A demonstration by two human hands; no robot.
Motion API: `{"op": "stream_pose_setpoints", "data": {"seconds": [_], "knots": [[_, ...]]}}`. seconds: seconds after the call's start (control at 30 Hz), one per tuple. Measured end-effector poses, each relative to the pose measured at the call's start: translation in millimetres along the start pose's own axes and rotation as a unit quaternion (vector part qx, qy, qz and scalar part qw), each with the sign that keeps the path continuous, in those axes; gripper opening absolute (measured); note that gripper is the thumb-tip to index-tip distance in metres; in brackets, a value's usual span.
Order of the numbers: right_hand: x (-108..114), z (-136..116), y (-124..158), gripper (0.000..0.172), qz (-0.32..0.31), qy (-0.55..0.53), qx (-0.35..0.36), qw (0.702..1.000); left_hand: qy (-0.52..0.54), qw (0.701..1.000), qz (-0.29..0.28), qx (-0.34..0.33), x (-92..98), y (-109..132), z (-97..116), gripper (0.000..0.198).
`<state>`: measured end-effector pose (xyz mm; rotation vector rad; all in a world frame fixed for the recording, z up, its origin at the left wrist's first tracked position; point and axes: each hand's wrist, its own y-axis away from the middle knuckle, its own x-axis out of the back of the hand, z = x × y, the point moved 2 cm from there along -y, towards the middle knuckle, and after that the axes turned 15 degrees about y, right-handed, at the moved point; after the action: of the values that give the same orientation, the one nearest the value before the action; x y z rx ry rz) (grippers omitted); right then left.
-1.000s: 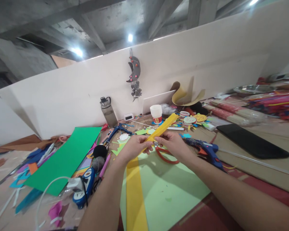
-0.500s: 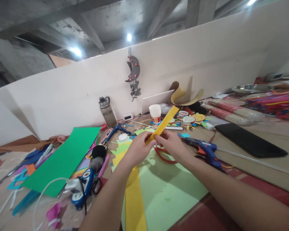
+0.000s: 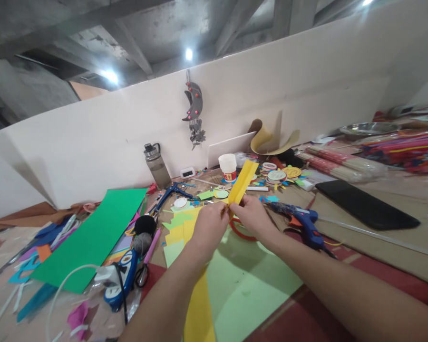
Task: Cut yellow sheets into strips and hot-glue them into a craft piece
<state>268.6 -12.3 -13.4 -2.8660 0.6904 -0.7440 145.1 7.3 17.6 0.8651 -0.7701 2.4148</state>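
A folded yellow paper strip (image 3: 244,183) is pinched at its lower end between my two hands, its free end pointing up and away. My left hand (image 3: 211,225) is closed on the strip from the left, and my right hand (image 3: 255,216) grips it from the right, thumbs close together. Beneath my hands lies a pale green sheet (image 3: 251,280). Red-handled scissors (image 3: 243,232) rest on it, partly hidden by my right hand. Another yellow paper piece (image 3: 199,308) runs under my left forearm toward me.
Left are a green sheet (image 3: 92,235), a blue power strip (image 3: 123,280) and a water bottle (image 3: 158,167). Behind stands a white cup (image 3: 228,164). Right lie a blue glue gun (image 3: 305,221), a black flat case (image 3: 367,204) and bundled sticks (image 3: 337,166).
The yellow strip has turned so that more of its width and a lengthwise crease show. My hands have drawn closer together at its lower end.
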Motion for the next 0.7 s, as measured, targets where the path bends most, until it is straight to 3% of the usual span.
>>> {"op": "stream_pose_setpoints", "data": {"seconds": [0.07, 0.2, 0.33, 0.53, 0.7], "knots": [[0, -2, 1, 0.013, -0.008, -0.015, 0.018, 1.0, 0.043, 0.999, 0.007, 0.019, 3.3, -1, -2, 0.021], [1, -9, 4, 0.024, -0.114, -0.135, 0.078, 0.981, 0.239, 0.965, 0.004, 0.109, 18.6, -6, -11, 0.02], [4, -12, 3, 0.037, -0.141, -0.177, 0.106, 0.968, 0.347, 0.931, -0.045, 0.109, 29.0, -8, -13, 0.021], [6, -9, 0, 0.032, -0.144, -0.187, 0.075, 0.969, 0.353, 0.924, -0.128, 0.071, 28.3, -2, -2, 0.037], [5, -5, -3, 0.032, -0.128, -0.21, 0.052, 0.968, 0.314, 0.934, -0.15, 0.079, 26.0, -1, 0, 0.029]]}}
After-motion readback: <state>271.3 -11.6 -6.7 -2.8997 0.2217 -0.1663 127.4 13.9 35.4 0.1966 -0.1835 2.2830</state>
